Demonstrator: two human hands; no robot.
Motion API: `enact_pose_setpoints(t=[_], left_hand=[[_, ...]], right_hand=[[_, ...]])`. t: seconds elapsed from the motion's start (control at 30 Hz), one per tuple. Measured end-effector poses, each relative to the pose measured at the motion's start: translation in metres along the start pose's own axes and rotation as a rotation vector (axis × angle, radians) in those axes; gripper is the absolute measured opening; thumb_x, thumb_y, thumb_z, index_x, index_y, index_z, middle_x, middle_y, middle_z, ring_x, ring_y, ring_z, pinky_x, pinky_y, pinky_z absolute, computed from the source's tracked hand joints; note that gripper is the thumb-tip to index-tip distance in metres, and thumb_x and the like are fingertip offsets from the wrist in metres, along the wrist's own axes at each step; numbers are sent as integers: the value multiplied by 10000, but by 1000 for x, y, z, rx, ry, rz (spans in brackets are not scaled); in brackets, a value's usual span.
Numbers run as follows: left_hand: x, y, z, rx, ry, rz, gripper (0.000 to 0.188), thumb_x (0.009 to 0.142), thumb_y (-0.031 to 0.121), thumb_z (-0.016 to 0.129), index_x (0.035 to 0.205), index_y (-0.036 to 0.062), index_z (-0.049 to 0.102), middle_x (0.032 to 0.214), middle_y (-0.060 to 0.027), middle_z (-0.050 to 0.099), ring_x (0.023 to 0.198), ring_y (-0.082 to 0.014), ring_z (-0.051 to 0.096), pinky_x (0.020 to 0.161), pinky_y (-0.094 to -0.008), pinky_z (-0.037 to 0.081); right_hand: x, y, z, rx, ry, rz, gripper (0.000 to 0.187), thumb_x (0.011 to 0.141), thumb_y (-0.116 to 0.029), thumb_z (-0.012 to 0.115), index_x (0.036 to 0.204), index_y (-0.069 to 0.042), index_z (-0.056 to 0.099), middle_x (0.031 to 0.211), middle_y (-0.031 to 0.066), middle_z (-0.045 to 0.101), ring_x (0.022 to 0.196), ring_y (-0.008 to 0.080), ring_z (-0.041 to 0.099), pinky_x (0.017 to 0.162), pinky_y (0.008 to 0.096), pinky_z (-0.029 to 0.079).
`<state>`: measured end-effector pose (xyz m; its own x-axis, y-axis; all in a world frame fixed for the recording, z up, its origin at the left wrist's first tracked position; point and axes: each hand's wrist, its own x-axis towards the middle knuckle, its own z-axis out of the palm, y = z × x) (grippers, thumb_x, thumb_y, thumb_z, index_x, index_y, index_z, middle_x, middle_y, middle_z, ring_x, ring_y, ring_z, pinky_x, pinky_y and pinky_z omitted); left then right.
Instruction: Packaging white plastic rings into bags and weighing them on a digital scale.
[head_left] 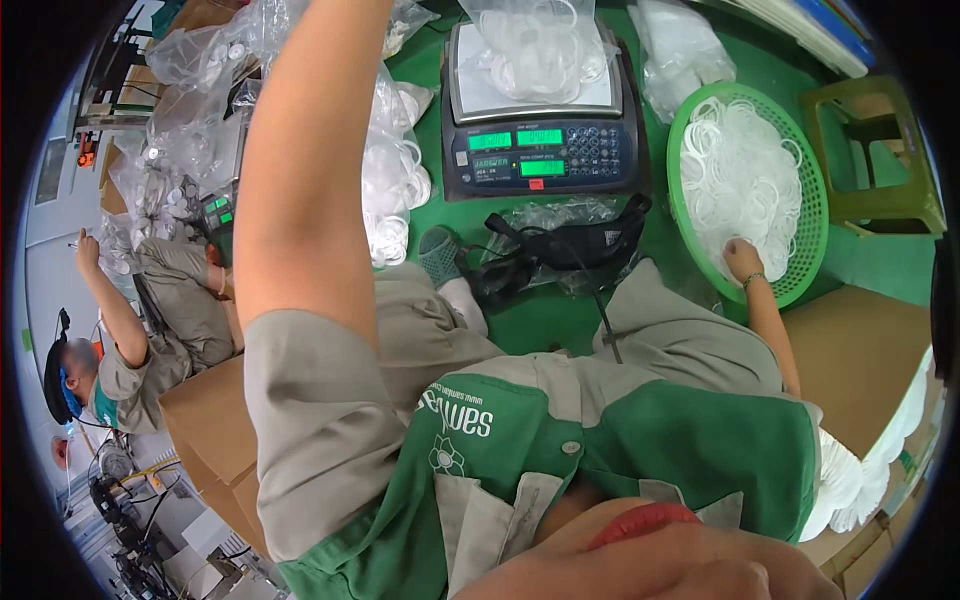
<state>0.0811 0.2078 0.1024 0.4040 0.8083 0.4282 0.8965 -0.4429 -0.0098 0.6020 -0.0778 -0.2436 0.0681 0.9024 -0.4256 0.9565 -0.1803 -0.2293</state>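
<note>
My right hand [742,260] reaches into a green plastic basket [678,205] at the right, its fingers curled closed against the near side of a heap of thin white rings [740,175]. Whatever lies within those fingers is hidden. My left arm [305,190] stretches up past the top edge, so the left hand is out of view. In front of me a digital scale [545,155] with lit green displays carries a clear plastic bag [540,50] of white rings.
More bagged white rings [392,190] lie left of the scale. A black strap pouch [570,250] rests before it. A green stool [870,150] and cardboard box [860,350] stand at the right. Another person [130,360] sits far left beside a brown carton [205,420].
</note>
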Motion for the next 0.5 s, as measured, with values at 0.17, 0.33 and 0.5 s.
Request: enact_pose_setpoints(t=[0.17,0.33,0.5], left_hand=[[19,32,-40,-314,177,-200,209,715,140,538,804,0,666,706,-170,638,692,-274,629,673,-336,480],[17,10,-35,-488,270,-154,211,735,156,545,804,-1,669,640,-134,625,614,-227,618,610,-307,478],[-21,-25,9,-123,169,-187,235,743,124,514,889,33,675,862,-234,620,845,-384,598,760,-412,470]], right_hand=[[-2,4,0,25,-15,22,142,743,-158,553,826,-49,592,815,162,622,795,321,594,699,389,468],[0,11,3,62,14,-29,136,740,-153,558,821,-49,593,796,163,619,774,319,593,693,387,467],[3,3,1,41,10,-15,136,737,-150,559,819,-46,593,801,160,618,770,318,591,693,385,465]])
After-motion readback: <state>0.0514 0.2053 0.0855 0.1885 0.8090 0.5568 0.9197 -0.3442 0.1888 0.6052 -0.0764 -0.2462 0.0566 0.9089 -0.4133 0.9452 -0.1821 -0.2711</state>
